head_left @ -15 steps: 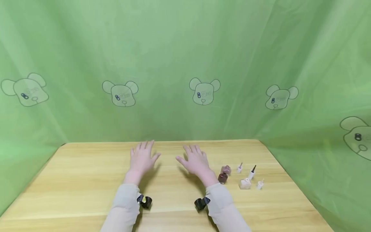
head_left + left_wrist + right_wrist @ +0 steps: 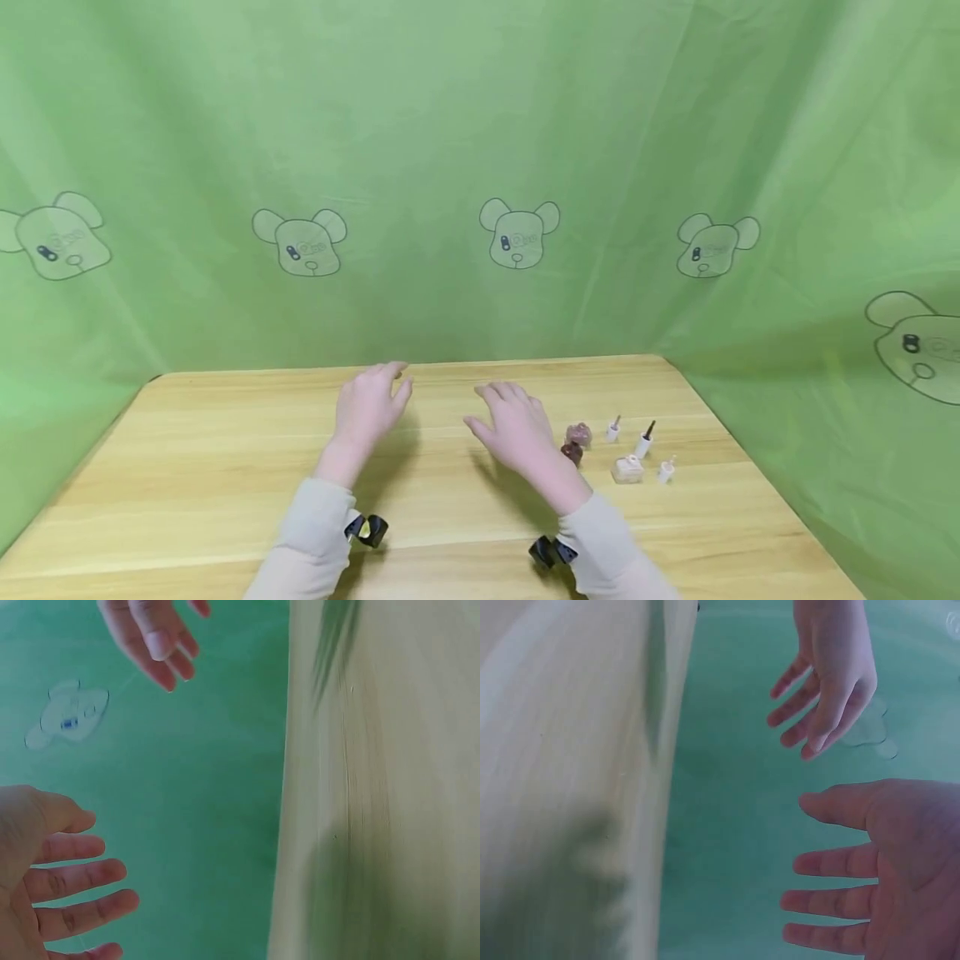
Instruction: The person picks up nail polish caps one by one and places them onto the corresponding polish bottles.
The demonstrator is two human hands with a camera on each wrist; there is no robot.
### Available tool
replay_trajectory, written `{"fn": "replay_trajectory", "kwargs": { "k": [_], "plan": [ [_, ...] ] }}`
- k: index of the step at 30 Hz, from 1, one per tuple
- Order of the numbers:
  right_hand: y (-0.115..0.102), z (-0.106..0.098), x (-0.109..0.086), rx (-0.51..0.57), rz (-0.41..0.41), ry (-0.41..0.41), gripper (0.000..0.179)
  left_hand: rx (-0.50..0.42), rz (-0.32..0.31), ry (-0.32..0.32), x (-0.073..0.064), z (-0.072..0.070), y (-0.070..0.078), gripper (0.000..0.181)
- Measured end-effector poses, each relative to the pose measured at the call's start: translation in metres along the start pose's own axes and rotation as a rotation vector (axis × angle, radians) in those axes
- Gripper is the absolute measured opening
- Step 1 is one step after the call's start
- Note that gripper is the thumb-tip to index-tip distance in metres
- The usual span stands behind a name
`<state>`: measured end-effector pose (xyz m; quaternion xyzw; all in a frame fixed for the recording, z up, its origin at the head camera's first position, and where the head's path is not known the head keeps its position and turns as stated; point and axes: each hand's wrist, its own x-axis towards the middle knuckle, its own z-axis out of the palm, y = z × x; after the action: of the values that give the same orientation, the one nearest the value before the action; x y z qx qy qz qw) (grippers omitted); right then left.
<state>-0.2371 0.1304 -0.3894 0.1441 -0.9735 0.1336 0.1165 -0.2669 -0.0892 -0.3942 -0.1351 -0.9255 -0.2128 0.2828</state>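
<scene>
My left hand (image 2: pixel 367 406) hovers over the back middle of the wooden table, fingers loosely bent and holding nothing. To its right my right hand (image 2: pixel 515 423) is likewise raised, fingers spread and slightly bent. Closest to the right hand are a dark red nail polish bottle (image 2: pixel 572 452), partly behind it, and a mauve nail polish bottle (image 2: pixel 578 434). A pale pink nail polish bottle (image 2: pixel 627 469) stands farther right. In the left wrist view the left hand's fingers (image 2: pixel 79 877) are apart; the right wrist view shows the right hand's fingers (image 2: pixel 832 901) nearly straight.
Three white brush caps, one with a dark brush (image 2: pixel 645 440), one at the back (image 2: pixel 613 429) and one at the right (image 2: pixel 667 470), stand brush-up near the bottles. A green curtain (image 2: pixel 420 317) with bear prints surrounds the wooden table (image 2: pixel 225 467). Each wrist carries a small black camera (image 2: pixel 367 530).
Both hands have lifted from the table and their fingers have bent a little more. The right forearm has shifted rightward, and the head view has turned slightly. Bottles and caps stay put.
</scene>
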Motion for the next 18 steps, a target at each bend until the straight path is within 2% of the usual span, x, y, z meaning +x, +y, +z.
{"fn": "replay_trajectory", "kwargs": {
  "k": [8,13,18],
  "plan": [
    [0.005,-0.022,-0.032,-0.039,-0.102,0.103,0.051,-0.013,0.137,-0.016,-0.01,-0.011,0.02,0.024],
    [0.016,-0.028,-0.05,-0.063,-0.16,0.17,0.05,-0.012,0.22,-0.047,-0.019,-0.015,0.032,0.024],
    [0.031,-0.036,-0.065,-0.08,-0.242,0.244,0.05,-0.037,0.313,-0.049,-0.025,-0.019,0.045,0.026]
  ]
}}
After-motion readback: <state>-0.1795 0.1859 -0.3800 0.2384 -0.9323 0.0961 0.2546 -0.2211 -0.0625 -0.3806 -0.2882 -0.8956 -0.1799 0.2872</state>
